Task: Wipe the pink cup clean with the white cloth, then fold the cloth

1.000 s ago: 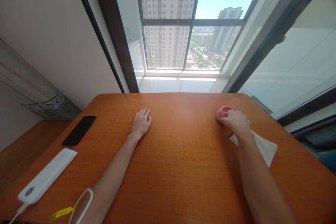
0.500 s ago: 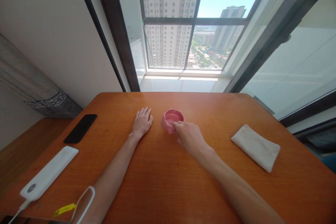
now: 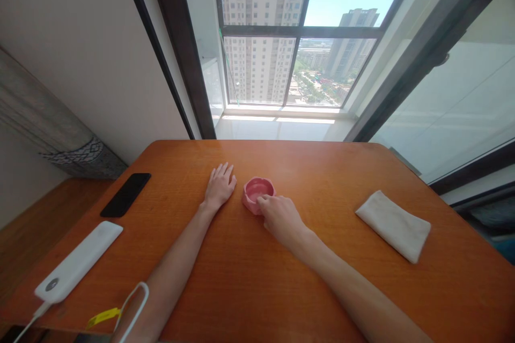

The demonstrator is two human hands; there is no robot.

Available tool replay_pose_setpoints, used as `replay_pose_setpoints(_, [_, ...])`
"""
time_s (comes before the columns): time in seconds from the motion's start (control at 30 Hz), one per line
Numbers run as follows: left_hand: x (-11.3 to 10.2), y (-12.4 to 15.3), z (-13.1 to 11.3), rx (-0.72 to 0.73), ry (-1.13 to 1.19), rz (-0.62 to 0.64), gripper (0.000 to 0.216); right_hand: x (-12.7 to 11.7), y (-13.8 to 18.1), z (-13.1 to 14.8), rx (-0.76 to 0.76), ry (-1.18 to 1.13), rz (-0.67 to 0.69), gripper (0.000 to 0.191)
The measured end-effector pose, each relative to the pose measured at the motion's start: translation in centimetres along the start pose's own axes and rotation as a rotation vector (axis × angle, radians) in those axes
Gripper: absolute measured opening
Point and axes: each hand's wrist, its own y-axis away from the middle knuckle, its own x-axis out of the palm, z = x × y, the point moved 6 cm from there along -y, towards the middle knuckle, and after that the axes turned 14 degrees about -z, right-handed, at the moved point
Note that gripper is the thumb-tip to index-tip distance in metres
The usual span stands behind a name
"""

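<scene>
A small pink ashtray (image 3: 256, 191) stands near the middle of the orange wooden table (image 3: 281, 278). My right hand (image 3: 279, 218) grips its near rim with closed fingers. My left hand (image 3: 219, 186) lies flat on the table just left of the ashtray, fingers stretched out, holding nothing. A folded white cloth (image 3: 394, 224) lies apart on the table at the right.
A black phone (image 3: 126, 194) and a white power bank (image 3: 79, 260) with a white cable (image 3: 132, 305) lie along the table's left side. A large window (image 3: 281, 64) rises behind the table's far edge, and a wall stands to the left.
My right hand carried the pink ashtray from beside the white cloth leftward to the table's middle, close to my left hand. The left hand stayed put.
</scene>
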Motion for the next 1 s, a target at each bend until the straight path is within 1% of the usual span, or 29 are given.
replay_pose_setpoints(0.07, [-0.1, 0.0, -0.1, 0.001, -0.001, 0.003, 0.056, -0.1, 0.2, 0.0, -0.009, -0.015, -0.002, 0.027])
replay_pose_setpoints(0.1, [-0.1, 0.0, -0.2, 0.001, -0.001, 0.004, 0.056, -0.3, 0.5, -0.3, -0.015, -0.037, -0.029, 0.03])
replay_pose_setpoints(0.13, [-0.2, 0.0, -0.2, 0.001, -0.002, 0.004, 0.056, -0.6, 0.9, -1.1, -0.016, -0.067, -0.079, 0.036])
replay_pose_setpoints(0.17, [-0.2, 0.0, -0.2, 0.001, -0.002, 0.004, 0.056, -1.0, 1.5, -2.4, -0.014, -0.099, -0.152, 0.046])
replay_pose_setpoints(0.2, [-0.2, 0.0, -0.2, 0.001, -0.002, 0.005, 0.056, -1.4, 2.3, -4.3, 0.005, -0.133, -0.252, 0.055])
replay_pose_setpoints(0.23, [-0.2, 0.0, -0.2, 0.0, -0.001, 0.006, 0.056, -1.6, 3.4, -6.8, 0.034, -0.131, -0.335, 0.062])
replay_pose_setpoints(0.3, [-0.2, 0.0, -0.2, -0.003, 0.001, 0.009, 0.056, -1.3, 6.3, -13.2, 0.121, -0.032, -0.471, 0.071])
replay_pose_setpoints(0.33, [-0.2, 0.0, -0.2, -0.006, 0.001, 0.011, 0.057, -0.7, 8.1, -16.7, 0.188, 0.041, -0.489, 0.077])
replay_pose_setpoints(0.4, [-0.1, 0.0, -0.2, -0.01, 0.001, 0.012, 0.057, 0.9, 12.0, -23.7, 0.391, 0.183, -0.511, 0.086])
replay_pose_setpoints(0.43, [-0.1, 0.0, -0.2, -0.01, 0.001, 0.012, 0.057, 1.8, 13.9, -26.5, 0.487, 0.216, -0.498, 0.091])
replay_pose_setpoints(0.47, [-0.1, 0.0, -0.2, -0.01, 0.0, 0.013, 0.056, 2.8, 15.4, -28.6, 0.542, 0.214, -0.474, 0.096])
replay_pose_setpoints(0.5, [-0.1, 0.0, -0.2, -0.009, -0.001, 0.013, 0.056, 3.8, 16.6, -29.9, 0.563, 0.196, -0.439, 0.096])
replay_pose_setpoints(0.53, [-0.2, 0.0, -0.2, -0.008, -0.001, 0.013, 0.056, 4.3, 17.4, -30.6, 0.581, 0.212, -0.428, 0.091])
replay_pose_setpoints(0.6, [-0.2, 0.0, -0.2, -0.008, -0.001, 0.011, 0.056, 4.3, 17.7, -30.3, 0.543, 0.229, -0.42, 0.078])
replay_pose_setpoints(0.67, [-0.2, 0.0, -0.1, -0.01, 0.0, 0.01, 0.056, 2.9, 16.9, -28.9, 0.523, 0.195, -0.454, 0.068])
replay_pose_setpoints(0.7, [-0.2, 0.0, -0.1, -0.011, 0.001, 0.01, 0.056, 1.9, 16.2, -28.0, 0.545, 0.15, -0.495, 0.066])
replay_pose_setpoints(0.73, [-0.2, 0.0, -0.1, -0.011, 0.002, 0.009, 0.056, 0.6, 15.6, -27.1, 0.599, 0.091, -0.554, 0.065])
replay_pose_setpoints(0.77, [-0.1, 0.0, -0.1, -0.011, 0.002, 0.009, 0.056, -0.7, 15.1, -25.8, 0.648, 0.036, -0.638, 0.064])
replay_pose_setpoints(0.8, [-0.1, 0.0, -0.1, -0.011, 0.003, 0.008, 0.056, -1.9, 14.5, -23.9, 0.646, 0.01, -0.744, 0.064])
replay_pose_setpoints(0.83, [-0.1, 0.0, -0.1, -0.009, 0.003, 0.007, 0.056, -3.0, 13.9, -21.4, 0.58, 0.002, -0.847, 0.065])
replay_pose_setpoints(0.87, [0.0, 0.0, 0.0, -0.008, 0.002, 0.005, 0.056, -3.5, 13.4, -18.4, 0.482, -0.01, -0.925, 0.067])
replay_pose_setpoints(0.9, [0.0, 0.0, 0.0, -0.007, 0.001, 0.005, 0.056, -3.3, 12.9, -15.0, 0.359, -0.026, -0.921, 0.068])
replay_pose_setpoints(0.93, [0.0, 0.0, 0.0, -0.006, 0.0, 0.004, 0.056, -2.5, 12.4, -11.4, 0.227, -0.03, -0.869, 0.069])
replay_pose_setpoints(0.97, [0.0, 0.0, 0.0, -0.006, -0.002, 0.005, 0.056, -1.0, 12.1, -7.8, 0.086, -0.026, -0.767, 0.072])
replay_pose_setpoints(1.0, [0.0, 0.0, 0.0, -0.006, -0.003, 0.005, 0.057, 0.6, 12.1, -4.4, -0.023, -0.009, -0.698, 0.075])
